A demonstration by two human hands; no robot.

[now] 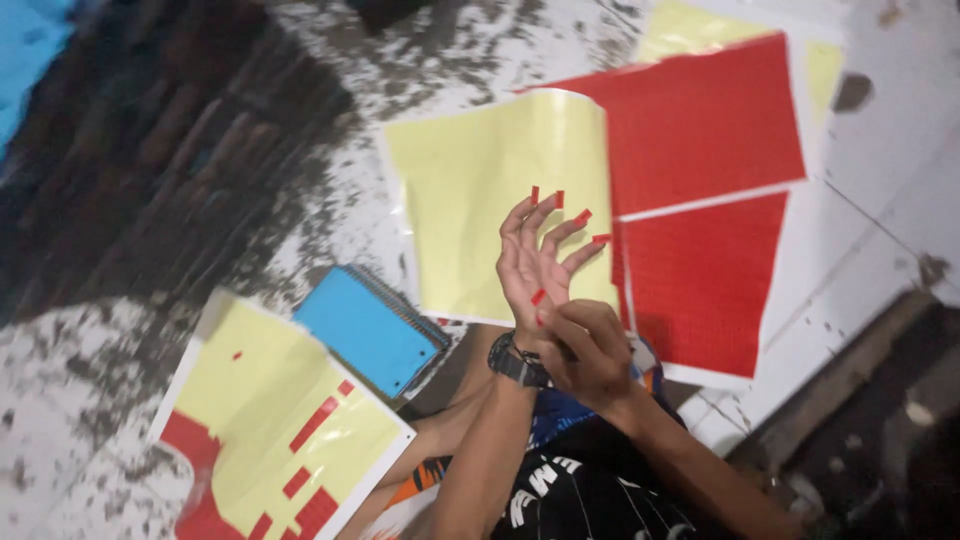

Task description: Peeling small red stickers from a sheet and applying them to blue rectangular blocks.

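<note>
My left hand [535,265], with a dark wristwatch [515,362] on its wrist, is raised palm-up with fingers spread. Small red sticker strips [583,215] cling to several of its fingertips. My right hand [590,350] comes in from the lower right, its fingers pinched on another red sticker strip [538,297] at the left palm. Below the hands lies a yellow backing sheet [480,200] with a curled top edge, stripped of stickers.
Two red sticker sheets [705,120] [700,285] lie to the right, with a yellow sheet [685,28] behind them. A blue spiral notebook [365,332] and a yellow sheet with some red stickers left [270,410] lie at lower left. The floor is paint-splattered [330,230].
</note>
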